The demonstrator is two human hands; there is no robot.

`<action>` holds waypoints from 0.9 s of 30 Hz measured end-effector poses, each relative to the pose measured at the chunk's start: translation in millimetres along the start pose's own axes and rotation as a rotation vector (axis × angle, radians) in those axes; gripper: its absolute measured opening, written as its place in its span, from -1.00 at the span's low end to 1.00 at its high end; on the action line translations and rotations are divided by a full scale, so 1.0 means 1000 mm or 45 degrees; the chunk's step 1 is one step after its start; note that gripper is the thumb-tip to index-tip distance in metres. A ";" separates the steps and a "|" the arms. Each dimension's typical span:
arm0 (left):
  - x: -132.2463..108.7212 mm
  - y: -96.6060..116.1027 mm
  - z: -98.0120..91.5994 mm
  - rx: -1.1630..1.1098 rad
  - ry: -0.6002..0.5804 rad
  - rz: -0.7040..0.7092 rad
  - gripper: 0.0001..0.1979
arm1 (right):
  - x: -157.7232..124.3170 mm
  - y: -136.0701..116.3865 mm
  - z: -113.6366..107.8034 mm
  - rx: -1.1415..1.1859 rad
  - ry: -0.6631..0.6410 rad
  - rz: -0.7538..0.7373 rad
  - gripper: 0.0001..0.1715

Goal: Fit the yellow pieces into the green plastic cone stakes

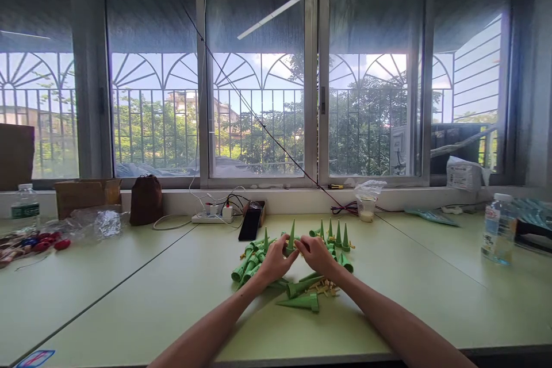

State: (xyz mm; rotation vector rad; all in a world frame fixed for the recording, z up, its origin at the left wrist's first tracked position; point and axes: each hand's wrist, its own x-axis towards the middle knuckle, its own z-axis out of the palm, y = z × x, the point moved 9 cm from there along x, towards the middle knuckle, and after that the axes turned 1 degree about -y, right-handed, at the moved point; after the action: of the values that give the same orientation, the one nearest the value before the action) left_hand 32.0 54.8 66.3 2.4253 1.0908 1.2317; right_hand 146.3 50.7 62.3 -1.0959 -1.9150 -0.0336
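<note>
A heap of green plastic cones lies in the middle of the pale green table; some stand upright, others lie on their sides. Small tan pieces are scattered among them. My left hand and my right hand meet over the heap, fingers curled, and together they hold an upright green cone between them.
A black phone and a power strip lie behind the heap by the window sill. Water bottles stand at far left and right. A brown pouch, a cardboard box and red and blue toys sit left.
</note>
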 end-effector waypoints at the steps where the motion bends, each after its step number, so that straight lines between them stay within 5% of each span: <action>1: 0.000 0.001 -0.001 0.010 0.005 0.001 -0.80 | 0.000 0.000 0.000 0.008 -0.003 -0.001 -0.55; 27: -0.002 -0.003 0.003 0.004 -0.035 -0.004 -0.83 | 0.000 -0.002 0.005 -0.005 -0.038 -0.004 -0.54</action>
State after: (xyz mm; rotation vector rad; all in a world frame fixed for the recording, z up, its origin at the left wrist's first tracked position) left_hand 32.2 55.7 61.9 2.4346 1.0891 1.1926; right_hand 141.6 51.3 59.8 -1.1017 -1.9438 -0.0229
